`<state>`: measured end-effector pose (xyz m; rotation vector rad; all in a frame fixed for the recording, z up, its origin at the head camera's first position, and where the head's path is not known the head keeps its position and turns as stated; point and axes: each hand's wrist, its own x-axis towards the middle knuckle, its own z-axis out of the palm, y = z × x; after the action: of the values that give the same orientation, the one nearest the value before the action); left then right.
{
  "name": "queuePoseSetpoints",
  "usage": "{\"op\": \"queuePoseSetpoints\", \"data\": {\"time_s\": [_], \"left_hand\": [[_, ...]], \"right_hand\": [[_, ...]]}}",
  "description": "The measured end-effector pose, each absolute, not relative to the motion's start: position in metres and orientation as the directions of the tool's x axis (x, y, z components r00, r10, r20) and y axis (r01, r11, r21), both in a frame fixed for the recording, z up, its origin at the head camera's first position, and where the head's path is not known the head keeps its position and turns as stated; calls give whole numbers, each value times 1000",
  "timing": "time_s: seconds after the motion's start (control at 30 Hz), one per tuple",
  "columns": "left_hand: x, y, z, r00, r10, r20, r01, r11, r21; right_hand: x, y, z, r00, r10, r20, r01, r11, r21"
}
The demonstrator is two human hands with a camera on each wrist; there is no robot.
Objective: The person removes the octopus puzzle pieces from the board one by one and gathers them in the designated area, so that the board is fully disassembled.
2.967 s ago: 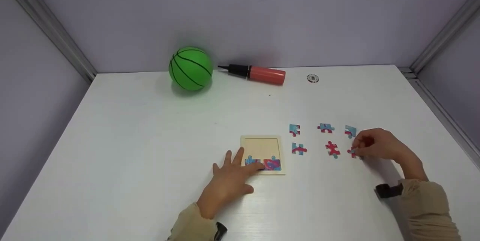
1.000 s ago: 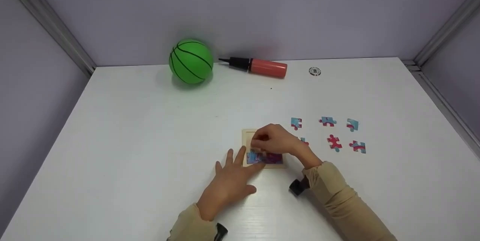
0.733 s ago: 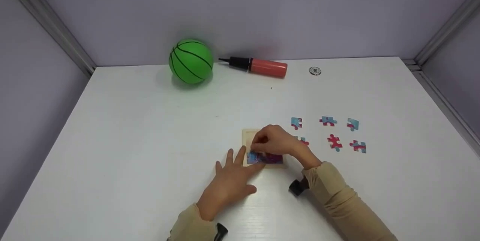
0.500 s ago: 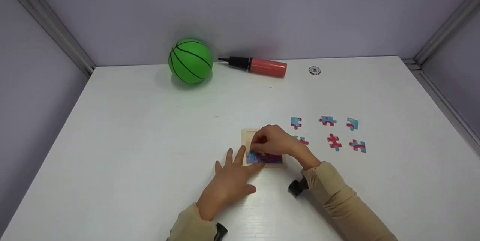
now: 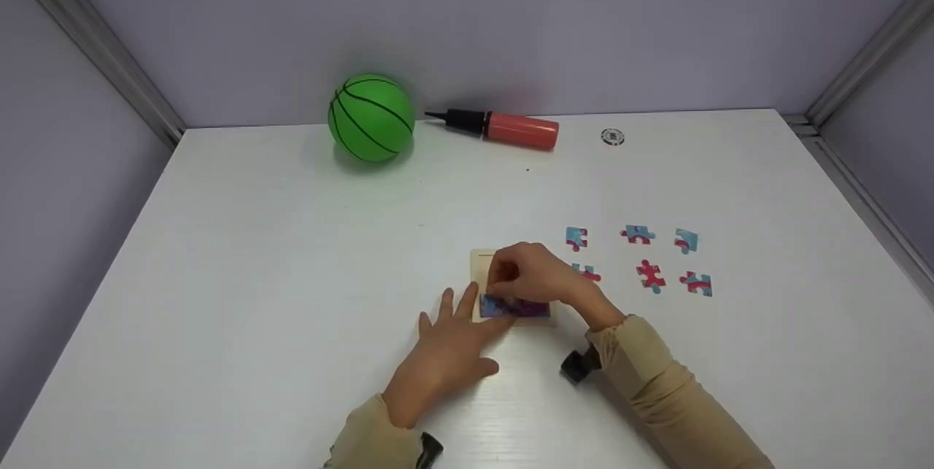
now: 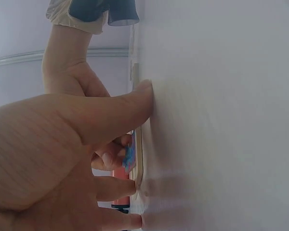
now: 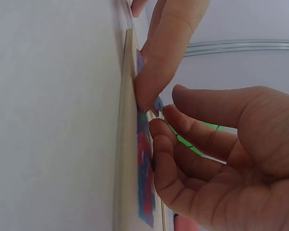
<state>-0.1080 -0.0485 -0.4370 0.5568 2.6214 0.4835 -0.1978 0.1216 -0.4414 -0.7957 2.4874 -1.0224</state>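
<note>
In the head view a shallow wooden puzzle tray (image 5: 478, 265) lies on the table, pink-and-blue jigsaw pieces (image 5: 536, 309) along its near side. My left hand (image 5: 444, 359) has its fingers spread at the tray's near left; one fingertip touches the laid pieces. My right hand (image 5: 536, 276) is over the tray, hiding much of it. Its thumb and fingers pinch a jigsaw piece, hidden from above; the left wrist view shows this blue-and-pink puzzle piece (image 6: 129, 156) standing on edge at the fingertips. In the right wrist view only a sliver of that piece (image 7: 157, 106) shows.
Several loose jigsaw pieces (image 5: 650, 276) lie in two rows right of the tray, one partly behind the right hand. Along the back are a green ball (image 5: 371, 119), a red-and-black hand pump (image 5: 522, 130) and a round chip (image 5: 613, 136). Walls enclose the table (image 5: 255, 250).
Three seconds ago my right hand was among the loose pieces at the right; it moved left over the tray. In the last second it has hardly moved. My left hand stays on the tray.
</note>
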Motion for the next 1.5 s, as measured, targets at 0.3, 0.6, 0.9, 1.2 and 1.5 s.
{"op": "queuePoseSetpoints", "data": {"time_s": [0.3,0.6,0.9,1.2,1.5], "left_hand": [[-109,-49,-437,-831,462,-309,327,856,400],[-109,-42,-439,-830,456,-320,311,856,413],[-107,-44,-440,-837,450,-312,297,852,432],[-106,-47,-438,-845,437,-310,297,863,408],[-105,-48,-438,-853,436,-287,303,861,409]], "right_hand": [[-195,122,-438,-743,-666,-63,-420,538,-731],[-199,146,-439,-826,-563,-46,-292,495,-819],[-193,170,-435,-841,-539,-56,-242,467,-851],[-188,195,-436,-860,-504,-82,-205,488,-848],[-181,221,-437,-870,-473,-139,-160,539,-827]]}}
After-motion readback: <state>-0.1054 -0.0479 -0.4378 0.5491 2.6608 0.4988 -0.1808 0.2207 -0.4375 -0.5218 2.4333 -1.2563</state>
